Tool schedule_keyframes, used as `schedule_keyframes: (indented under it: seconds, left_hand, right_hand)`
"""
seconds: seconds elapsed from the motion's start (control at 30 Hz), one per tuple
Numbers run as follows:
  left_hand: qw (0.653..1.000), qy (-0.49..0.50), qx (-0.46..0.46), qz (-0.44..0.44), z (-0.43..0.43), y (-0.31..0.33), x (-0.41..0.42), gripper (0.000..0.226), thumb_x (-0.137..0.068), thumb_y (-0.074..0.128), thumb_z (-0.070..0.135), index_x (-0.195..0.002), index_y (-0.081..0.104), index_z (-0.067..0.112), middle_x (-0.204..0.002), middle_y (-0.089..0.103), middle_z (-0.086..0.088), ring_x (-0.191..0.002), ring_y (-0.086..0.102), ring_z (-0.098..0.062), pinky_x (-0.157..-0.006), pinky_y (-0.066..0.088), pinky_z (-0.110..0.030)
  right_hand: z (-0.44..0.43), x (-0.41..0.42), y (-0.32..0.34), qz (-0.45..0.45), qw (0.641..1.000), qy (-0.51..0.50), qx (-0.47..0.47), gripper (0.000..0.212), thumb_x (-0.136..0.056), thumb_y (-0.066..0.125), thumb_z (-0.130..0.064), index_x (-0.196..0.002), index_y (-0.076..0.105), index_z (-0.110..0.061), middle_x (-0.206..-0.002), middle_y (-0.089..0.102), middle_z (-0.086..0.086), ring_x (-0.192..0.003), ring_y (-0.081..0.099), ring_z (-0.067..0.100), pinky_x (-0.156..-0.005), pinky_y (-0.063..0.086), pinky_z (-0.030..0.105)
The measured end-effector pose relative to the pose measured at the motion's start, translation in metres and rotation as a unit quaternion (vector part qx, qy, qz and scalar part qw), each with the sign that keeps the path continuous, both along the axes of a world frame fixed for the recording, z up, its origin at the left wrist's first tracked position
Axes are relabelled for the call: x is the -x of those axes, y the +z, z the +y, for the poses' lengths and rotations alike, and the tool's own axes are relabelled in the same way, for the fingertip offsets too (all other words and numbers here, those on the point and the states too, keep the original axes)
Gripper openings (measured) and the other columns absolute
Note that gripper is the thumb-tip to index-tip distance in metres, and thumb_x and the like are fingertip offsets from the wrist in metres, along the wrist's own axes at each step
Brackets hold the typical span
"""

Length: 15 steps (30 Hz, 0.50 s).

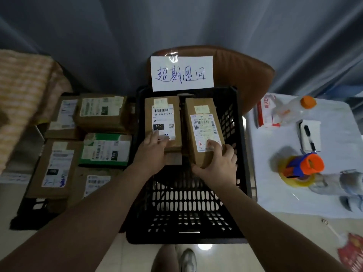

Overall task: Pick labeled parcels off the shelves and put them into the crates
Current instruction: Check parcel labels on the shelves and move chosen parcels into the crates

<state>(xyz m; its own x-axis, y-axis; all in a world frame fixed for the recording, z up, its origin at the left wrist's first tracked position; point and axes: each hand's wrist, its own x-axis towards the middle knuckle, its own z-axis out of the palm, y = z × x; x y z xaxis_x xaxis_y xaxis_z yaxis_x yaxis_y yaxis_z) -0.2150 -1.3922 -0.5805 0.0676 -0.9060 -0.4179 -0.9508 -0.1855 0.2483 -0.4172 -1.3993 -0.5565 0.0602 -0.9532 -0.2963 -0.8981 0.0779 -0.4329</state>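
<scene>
Left hand (151,150) on left parcel (163,114), right hand (220,165) apparently around right parcel (202,122).

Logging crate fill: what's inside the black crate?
A left box under the left hand and a right box gripped by the right hand, both at the far end of the crate. What lies beneath them is covered.

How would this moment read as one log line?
left hand: rests on left parcel | right hand: grips right parcel | location: black crate
</scene>
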Motion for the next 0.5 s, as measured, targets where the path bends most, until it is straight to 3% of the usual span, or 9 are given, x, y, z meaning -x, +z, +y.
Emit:
schedule_keyframes:
  seconds: [0.13, 0.3, 0.4, 0.5]
  left_hand:
    - [0.999, -0.035, 0.009, -0.013, -0.005, -0.019, -0.007, 0.067, -0.095, 0.051, 0.027, -0.151, 0.015, 0.025, -0.158, 0.005, -0.012, -0.144, 0.005, -0.03, -0.114, 0.021, -0.044]
    - [0.999, -0.029, 0.03, -0.002, -0.004, -0.025, -0.011, 0.061, -0.096, 0.049, 0.027, -0.15, 0.02, 0.028, -0.159, 0.009, -0.008, -0.144, 0.01, -0.028, -0.112, 0.026, -0.042]
    - [0.999, -0.036, 0.029, 0.0, -0.004, -0.026, -0.017, 0.061, -0.096, 0.049, 0.03, -0.15, 0.02, 0.028, -0.159, 0.009, -0.008, -0.144, 0.012, -0.029, -0.112, 0.026, -0.043]
    - [0.999, -0.046, 0.018, -0.005, -0.004, -0.026, -0.02, 0.062, -0.096, 0.048, 0.032, -0.151, 0.018, 0.027, -0.159, 0.008, -0.009, -0.144, 0.013, -0.029, -0.114, 0.025, -0.043]
  right_hand:
    - [-0.019, -0.023, -0.026, -0.019, 1.0, 0.0, 0.014, 0.095, -0.065, 0.076, -0.055, -0.142, 0.025, -0.032, -0.148, 0.013, 0.015, -0.134, 0.018, 0.033, -0.109, 0.032, 0.049]
    - [-0.023, -0.029, -0.062, -0.006, 0.999, 0.021, -0.045, 0.102, -0.068, 0.078, -0.055, -0.148, 0.017, -0.039, -0.152, 0.0, 0.009, -0.138, 0.01, 0.032, -0.11, 0.03, 0.048]
    - [-0.039, -0.026, -0.07, -0.006, 0.994, 0.045, -0.095, 0.085, -0.08, 0.072, -0.045, -0.149, 0.021, -0.039, -0.154, 0.0, 0.003, -0.141, 0.012, 0.029, -0.112, 0.028, 0.044]
    - [-0.057, -0.02, -0.067, 0.063, 0.988, 0.11, -0.093, 0.061, -0.091, 0.058, -0.042, -0.146, 0.029, -0.039, -0.154, 0.009, 0.007, -0.139, 0.02, 0.028, -0.104, 0.039, 0.044]
